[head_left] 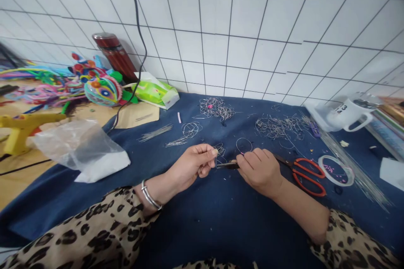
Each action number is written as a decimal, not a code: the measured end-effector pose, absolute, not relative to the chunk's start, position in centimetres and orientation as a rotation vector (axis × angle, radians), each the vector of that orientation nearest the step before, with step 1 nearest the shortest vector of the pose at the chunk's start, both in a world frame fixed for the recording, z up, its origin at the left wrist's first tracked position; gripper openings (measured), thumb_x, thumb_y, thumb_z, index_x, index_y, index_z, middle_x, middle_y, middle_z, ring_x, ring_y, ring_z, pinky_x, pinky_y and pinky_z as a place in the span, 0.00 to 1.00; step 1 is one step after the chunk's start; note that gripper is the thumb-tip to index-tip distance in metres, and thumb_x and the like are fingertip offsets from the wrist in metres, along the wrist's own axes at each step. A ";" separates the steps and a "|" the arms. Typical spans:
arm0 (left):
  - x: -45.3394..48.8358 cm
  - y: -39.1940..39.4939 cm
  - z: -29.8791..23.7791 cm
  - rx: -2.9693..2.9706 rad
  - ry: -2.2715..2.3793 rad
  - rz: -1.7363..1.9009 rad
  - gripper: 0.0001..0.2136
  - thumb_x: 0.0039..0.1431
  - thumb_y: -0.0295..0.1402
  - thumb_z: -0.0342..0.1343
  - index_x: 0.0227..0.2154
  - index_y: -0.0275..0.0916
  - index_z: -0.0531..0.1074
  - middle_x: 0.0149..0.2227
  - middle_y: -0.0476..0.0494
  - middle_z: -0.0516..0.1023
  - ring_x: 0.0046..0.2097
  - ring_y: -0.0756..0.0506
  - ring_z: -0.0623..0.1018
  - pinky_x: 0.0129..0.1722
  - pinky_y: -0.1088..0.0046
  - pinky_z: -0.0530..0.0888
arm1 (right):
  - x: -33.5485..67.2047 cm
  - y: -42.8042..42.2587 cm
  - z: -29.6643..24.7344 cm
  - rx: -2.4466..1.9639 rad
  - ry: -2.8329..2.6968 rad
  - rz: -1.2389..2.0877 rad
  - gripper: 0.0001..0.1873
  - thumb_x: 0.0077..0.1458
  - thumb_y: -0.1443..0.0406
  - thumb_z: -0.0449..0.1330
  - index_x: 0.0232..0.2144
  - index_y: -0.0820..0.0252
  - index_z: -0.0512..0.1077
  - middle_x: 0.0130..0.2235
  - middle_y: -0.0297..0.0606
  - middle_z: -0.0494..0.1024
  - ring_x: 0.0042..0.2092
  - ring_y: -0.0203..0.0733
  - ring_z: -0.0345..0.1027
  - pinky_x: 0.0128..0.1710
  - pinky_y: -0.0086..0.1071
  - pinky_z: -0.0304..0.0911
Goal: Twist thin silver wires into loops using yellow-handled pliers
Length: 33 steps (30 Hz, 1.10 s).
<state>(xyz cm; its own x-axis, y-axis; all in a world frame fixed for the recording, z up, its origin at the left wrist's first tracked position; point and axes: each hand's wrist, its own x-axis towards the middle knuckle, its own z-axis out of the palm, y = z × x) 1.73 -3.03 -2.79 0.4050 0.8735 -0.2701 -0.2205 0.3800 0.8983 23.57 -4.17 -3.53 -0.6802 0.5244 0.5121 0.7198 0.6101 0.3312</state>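
Observation:
My left hand (198, 160) pinches a thin piece of wire (216, 161) between thumb and fingertips above the dark blue cloth. From the right, my right hand (260, 170) is closed round a pair of pliers (227, 165), whose narrow dark jaws point left and reach the wire. The pliers' handles are mostly hidden in my palm. Just behind the hands lie a wire ring (244, 144) and a small coil of wire (220, 149). Orange-handled scissors (307, 174) rest to the right of my right hand.
Tangled wire pieces (216, 108) and another wire heap (279, 127) lie farther back. Straight wire bundles (156, 133) are at left, near a plastic bag (82, 147) and a yellow glue gun (28, 128). A white mug (353, 114) and a shallow round dish (336, 171) stand right.

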 end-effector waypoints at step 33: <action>1.6 -3.2 -3.0 0.920 0.912 0.764 0.12 0.54 0.39 0.55 0.24 0.34 0.66 0.21 0.48 0.72 0.22 0.52 0.74 0.17 0.82 0.61 | 23.3 -4.2 -3.7 -0.974 -2.477 -0.824 0.06 0.55 0.66 0.54 0.37 0.58 0.68 0.25 0.34 0.66 0.29 0.36 0.54 0.28 0.36 0.45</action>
<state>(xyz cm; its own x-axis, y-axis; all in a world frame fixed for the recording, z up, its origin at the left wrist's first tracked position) 1.63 -3.20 -2.97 0.4162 0.8528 -0.3154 -0.1609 0.4104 0.8976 23.27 -4.18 -3.70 -0.7007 0.4996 0.5094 0.7052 0.5937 0.3876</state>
